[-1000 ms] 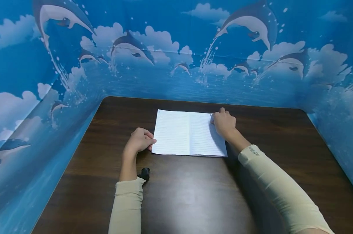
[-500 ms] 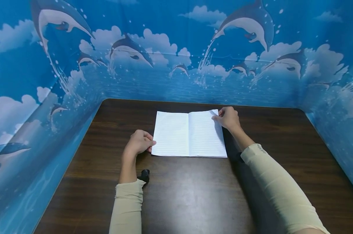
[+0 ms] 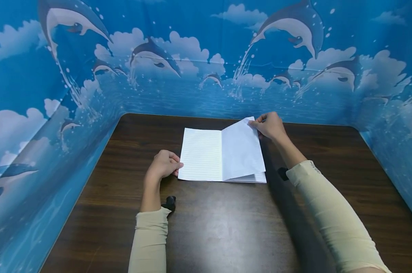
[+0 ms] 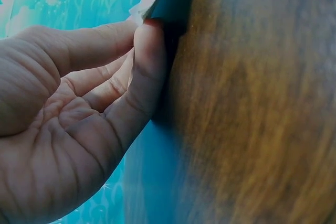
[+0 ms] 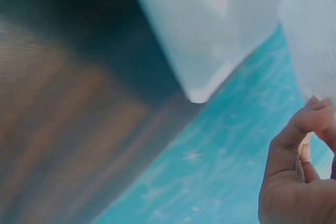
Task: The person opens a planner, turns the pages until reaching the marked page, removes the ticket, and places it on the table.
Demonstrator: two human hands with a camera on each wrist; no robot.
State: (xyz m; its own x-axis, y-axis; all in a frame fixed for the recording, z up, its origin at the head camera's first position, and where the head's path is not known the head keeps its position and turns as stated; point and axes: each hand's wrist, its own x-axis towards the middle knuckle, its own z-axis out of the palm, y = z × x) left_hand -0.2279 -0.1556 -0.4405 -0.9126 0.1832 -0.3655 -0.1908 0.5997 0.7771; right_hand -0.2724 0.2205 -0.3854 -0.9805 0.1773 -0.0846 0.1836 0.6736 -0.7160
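An open notebook (image 3: 202, 155) with lined pages lies on the dark wooden table. My left hand (image 3: 165, 163) pinches its left edge near the lower corner. In the left wrist view, thumb and index finger of the left hand (image 4: 89, 93) meet on the paper's corner. At the far right corner, my right hand (image 3: 270, 126) pinches a raised page (image 3: 243, 149) between thumb and fingers. That page slants up from the fold, and part of the sheets beneath shows at the lower right. The right wrist view has the right hand (image 5: 302, 156) at its right edge, holding the lifted paper (image 5: 312, 40).
The brown table (image 3: 223, 231) has rounded far corners. Behind and beside it hangs a blue curtain (image 3: 199, 94) printed with dolphins and clouds. Small black devices show at the left wrist (image 3: 169, 203) and the right wrist (image 3: 282, 173).
My right hand has taken hold of the right page's far corner and lifted it up and away from the sheets below. The left hand stays at the left edge.
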